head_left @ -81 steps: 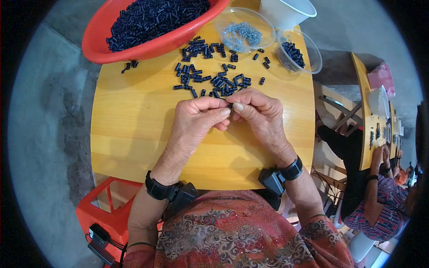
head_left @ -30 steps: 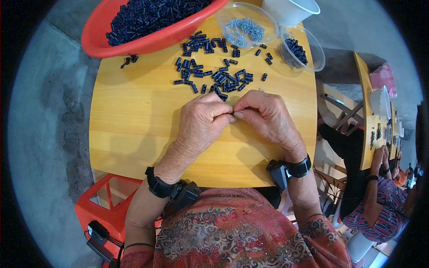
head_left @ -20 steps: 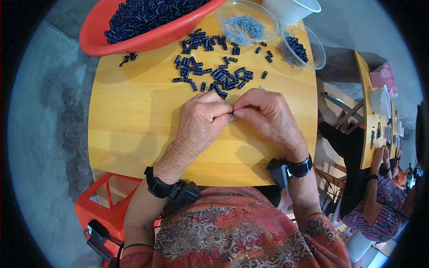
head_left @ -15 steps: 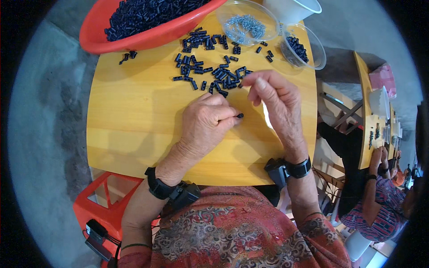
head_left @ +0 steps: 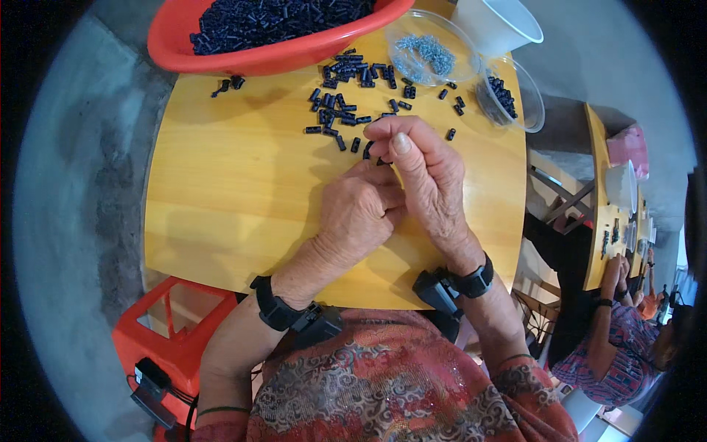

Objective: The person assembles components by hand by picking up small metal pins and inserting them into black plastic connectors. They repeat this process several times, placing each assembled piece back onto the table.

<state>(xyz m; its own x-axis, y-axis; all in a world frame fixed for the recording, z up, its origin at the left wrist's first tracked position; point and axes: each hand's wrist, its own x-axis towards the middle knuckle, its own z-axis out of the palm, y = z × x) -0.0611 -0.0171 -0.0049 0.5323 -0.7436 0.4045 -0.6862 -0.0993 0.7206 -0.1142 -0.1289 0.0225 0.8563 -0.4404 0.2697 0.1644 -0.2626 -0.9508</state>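
My left hand (head_left: pixel 361 210) is closed in a pinch above the yellow table (head_left: pixel 221 199). The small black cylindrical part that showed at its fingertips is now behind my right hand. Right against it, my right hand (head_left: pixel 434 177) has its thumb up and fingers bent, with a gap between thumb and forefinger and nothing visible in it. Beyond the hands lies a loose pile of black cylindrical parts (head_left: pixel 335 114), partly covered by my right fingers. One single black part (head_left: pixel 451 134) lies to the right of that hand.
At the back left stands a red basin (head_left: pixel 294 62) full of black parts. A clear bowl of small silvery pieces (head_left: pixel 427 55), a white tub (head_left: pixel 508 22) and a clear bowl of black parts (head_left: pixel 504 99) stand back right. A red stool (head_left: pixel 140 324) is lower left. Another person sits far right.
My right hand has moved left and in against my left hand, covering its fingertips. The view has shifted, so the table things sit a little farther right.
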